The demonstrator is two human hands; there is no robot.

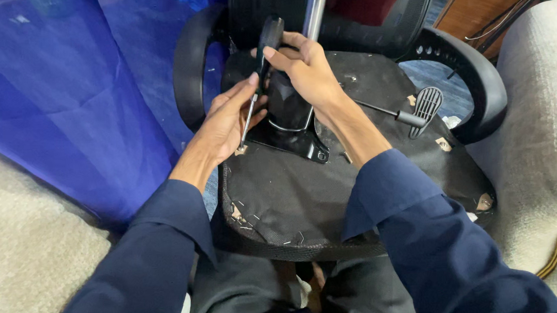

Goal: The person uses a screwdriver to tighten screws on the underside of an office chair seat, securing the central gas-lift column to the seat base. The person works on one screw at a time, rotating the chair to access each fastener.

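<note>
An office chair lies upside down across my lap, its black fabric underside (pixel 306 193) facing up. A black metal mounting plate (pixel 303 142) with a chrome post (pixel 313 12) sits at its middle. My right hand (pixel 309 69) grips the black handle of a screwdriver (pixel 262 56) from above. My left hand (pixel 229 118) pinches the screwdriver's steel shaft low down, steadying the tip near the plate's left corner. Both arms wear dark blue sleeves.
Black armrests curve at the left (pixel 188 66) and right (pixel 478 79). A black adjustment lever with a ribbed paddle (pixel 425 107) sticks out right of the plate. Blue plastic sheeting (pixel 65 91) hangs at left. Grey upholstery (pixel 544 130) lies at right, with a wooden panel (pixel 480 6) beyond.
</note>
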